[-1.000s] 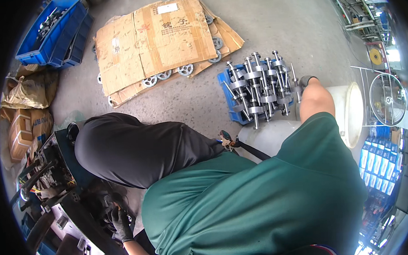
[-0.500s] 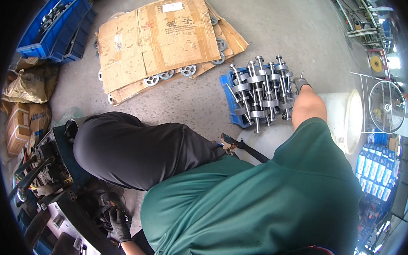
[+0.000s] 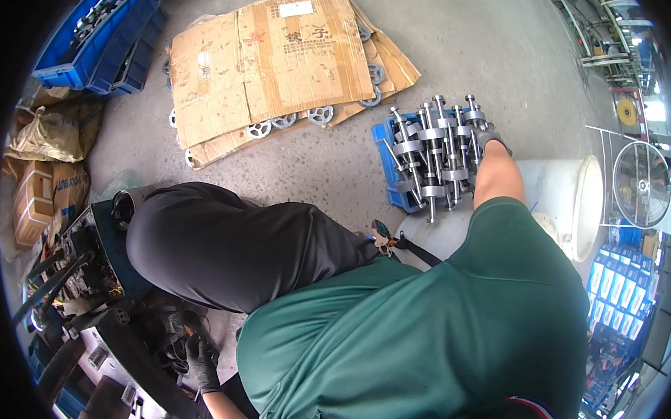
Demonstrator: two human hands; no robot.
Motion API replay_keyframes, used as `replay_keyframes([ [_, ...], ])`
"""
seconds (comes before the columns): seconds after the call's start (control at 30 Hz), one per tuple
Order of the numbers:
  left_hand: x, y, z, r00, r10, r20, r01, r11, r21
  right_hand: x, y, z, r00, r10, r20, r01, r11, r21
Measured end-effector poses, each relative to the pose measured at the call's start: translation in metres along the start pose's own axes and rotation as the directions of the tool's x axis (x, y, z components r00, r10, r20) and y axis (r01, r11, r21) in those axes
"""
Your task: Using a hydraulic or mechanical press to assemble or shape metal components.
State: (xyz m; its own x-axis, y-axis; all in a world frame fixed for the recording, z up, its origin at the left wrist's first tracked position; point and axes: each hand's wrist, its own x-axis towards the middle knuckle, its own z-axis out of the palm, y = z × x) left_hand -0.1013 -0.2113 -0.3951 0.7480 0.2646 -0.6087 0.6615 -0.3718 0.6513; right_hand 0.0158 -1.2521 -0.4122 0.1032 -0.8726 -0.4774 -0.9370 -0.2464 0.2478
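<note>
My right hand (image 3: pixel 491 137), in a grey glove, reaches to the right side of a heap of metal shafts (image 3: pixel 431 157) with thick discs on them. Its fingers are bent around a shaft at the edge of the heap, though partly hidden. The shafts stand and lean close together in a blue crate (image 3: pixel 391 161). At the lower left my left hand (image 3: pixel 201 365), also gloved, is at a dark machine part (image 3: pixel 171 336). Its fingers curl there, and what they grip is too dark to make out.
A machine (image 3: pixel 104 354) with levers fills the lower left. Flattened cardboard (image 3: pixel 267 69) covers grey wheels ahead. Blue bins (image 3: pixel 70 74) and sacks (image 3: pixel 62 136) stand at the left. A white drum (image 3: pixel 570 197) lies by my right arm, with a fan (image 3: pixel 642 184) beyond.
My right hand has come in closer against the heap of shafts, and the rod end that stuck up by it no longer shows. My left hand stays at the machine. The view has shifted slightly.
</note>
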Motion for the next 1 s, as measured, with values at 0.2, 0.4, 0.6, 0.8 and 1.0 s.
replay_keyframes([
  [0.2, -0.012, 0.080, 0.034, 0.997, -0.044, 0.071, 0.048, 0.997, -0.058, 0.004, 0.017, -0.010, 0.995, -0.053, -0.089, 0.060, 0.996, 0.071],
  [0.4, -0.004, 0.066, 0.022, 0.991, 0.134, 0.009, -0.133, 0.987, -0.090, -0.017, -0.048, -0.040, 0.869, -0.096, -0.486, 0.191, 0.970, 0.150],
  [0.6, -0.017, 0.126, 0.035, 0.867, 0.494, -0.072, -0.489, 0.869, 0.076, -0.020, -0.219, -0.076, 0.454, -0.452, -0.768, 0.876, 0.069, 0.478],
  [0.8, -0.093, 0.202, 0.012, 0.716, 0.588, -0.377, -0.632, 0.775, 0.009, -0.373, -0.389, -0.067, -0.313, -0.724, -0.614, 0.785, -0.561, 0.262],
  [1.0, -0.247, 0.305, -0.067, -0.019, 0.833, -0.552, -0.742, 0.359, 0.566, -0.688, -0.352, -0.032, -0.828, -0.521, 0.206, 0.533, -0.846, 0.003],
])
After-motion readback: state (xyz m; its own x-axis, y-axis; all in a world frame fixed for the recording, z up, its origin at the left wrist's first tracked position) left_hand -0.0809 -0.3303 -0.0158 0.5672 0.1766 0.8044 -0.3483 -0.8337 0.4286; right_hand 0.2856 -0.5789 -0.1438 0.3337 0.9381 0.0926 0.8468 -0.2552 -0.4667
